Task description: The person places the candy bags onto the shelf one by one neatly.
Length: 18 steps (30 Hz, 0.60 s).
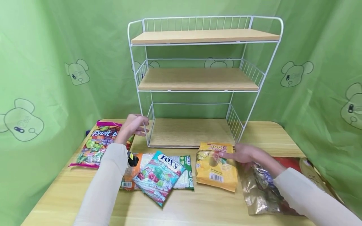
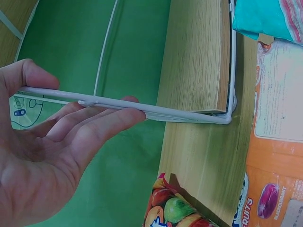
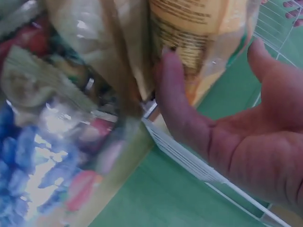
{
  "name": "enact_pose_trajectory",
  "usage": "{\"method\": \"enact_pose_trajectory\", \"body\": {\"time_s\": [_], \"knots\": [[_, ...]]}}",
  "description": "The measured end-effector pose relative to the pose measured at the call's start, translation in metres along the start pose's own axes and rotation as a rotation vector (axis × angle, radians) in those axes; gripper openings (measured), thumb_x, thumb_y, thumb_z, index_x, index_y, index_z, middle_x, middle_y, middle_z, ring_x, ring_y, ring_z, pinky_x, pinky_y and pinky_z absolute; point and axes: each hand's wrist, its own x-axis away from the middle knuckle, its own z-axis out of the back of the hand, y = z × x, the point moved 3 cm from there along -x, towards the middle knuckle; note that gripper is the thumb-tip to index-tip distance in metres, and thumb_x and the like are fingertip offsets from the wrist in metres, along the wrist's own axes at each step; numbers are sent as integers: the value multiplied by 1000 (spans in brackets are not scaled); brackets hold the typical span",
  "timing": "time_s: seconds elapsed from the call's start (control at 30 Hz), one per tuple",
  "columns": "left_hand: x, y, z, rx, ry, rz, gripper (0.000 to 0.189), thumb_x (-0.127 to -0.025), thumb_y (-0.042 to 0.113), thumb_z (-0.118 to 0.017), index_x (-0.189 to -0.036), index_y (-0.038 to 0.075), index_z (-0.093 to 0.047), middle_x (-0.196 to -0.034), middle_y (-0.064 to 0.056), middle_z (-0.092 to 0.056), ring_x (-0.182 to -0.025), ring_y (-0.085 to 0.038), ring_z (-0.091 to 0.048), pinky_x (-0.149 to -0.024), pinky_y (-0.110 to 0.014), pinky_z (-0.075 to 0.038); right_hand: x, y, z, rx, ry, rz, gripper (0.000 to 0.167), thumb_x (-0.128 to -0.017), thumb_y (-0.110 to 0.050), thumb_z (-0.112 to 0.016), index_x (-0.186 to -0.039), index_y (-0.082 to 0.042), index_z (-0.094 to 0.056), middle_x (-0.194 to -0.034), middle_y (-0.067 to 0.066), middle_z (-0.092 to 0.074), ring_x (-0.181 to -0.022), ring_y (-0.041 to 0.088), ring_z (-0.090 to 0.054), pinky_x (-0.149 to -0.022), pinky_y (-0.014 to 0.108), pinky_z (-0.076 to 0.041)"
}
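My left hand grips the left front upright of the white wire rack, thumb on one side and fingers on the other. At the rack's lower front, my right hand holds a yellow candy bag by its right edge. Its thumb lies across the printed front; in the right wrist view a finger presses the back, which carries small print. The bag stands tilted, top edge against the bottom shelf in the head view. A clear bag of wrapped sweets lies beneath my right forearm.
A teal Fox's bag lies across an orange-and-white bag on the wooden table. At the left is a fruit chews bag. The rack has a middle shelf and a top shelf; green cloth hangs behind.
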Motion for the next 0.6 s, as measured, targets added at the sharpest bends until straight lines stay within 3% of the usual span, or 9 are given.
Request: {"method": "enact_pose_trajectory", "body": {"time_s": [0.2, 0.5, 0.6], "knots": [[-1, -1, 1, 5, 1, -5, 50, -83, 9, -58, -131, -5, -58, -128, -24, -60, -92, -30, -75, -87, -47, -64, -3, 7, -12, -121, -79, -27, 85, -91, -70, -56, -120, 9, -51, -85, 17, -63, -61, 26, -68, -58, 38, -64], [0, -1, 0, 4, 8, -8, 48, -85, 12, -59, -130, -5, -59, -131, -26, -59, -95, -34, -74, -87, -48, -63, -9, 12, -23, -198, -128, 6, 94, -95, -66, -51, -137, 18, -44, -81, 22, -67, -61, 30, -73, -57, 42, -65], [0, -1, 0, 0, 14, -9, 46, -85, 13, -59, -128, -5, -60, -132, -27, -58, -93, -32, -75, -84, -46, -64, -12, 14, -28, -312, -175, 24, 80, -98, -61, -51, -133, 11, -52, -85, 19, -71, -67, 31, -74, -62, 45, -65]]}}
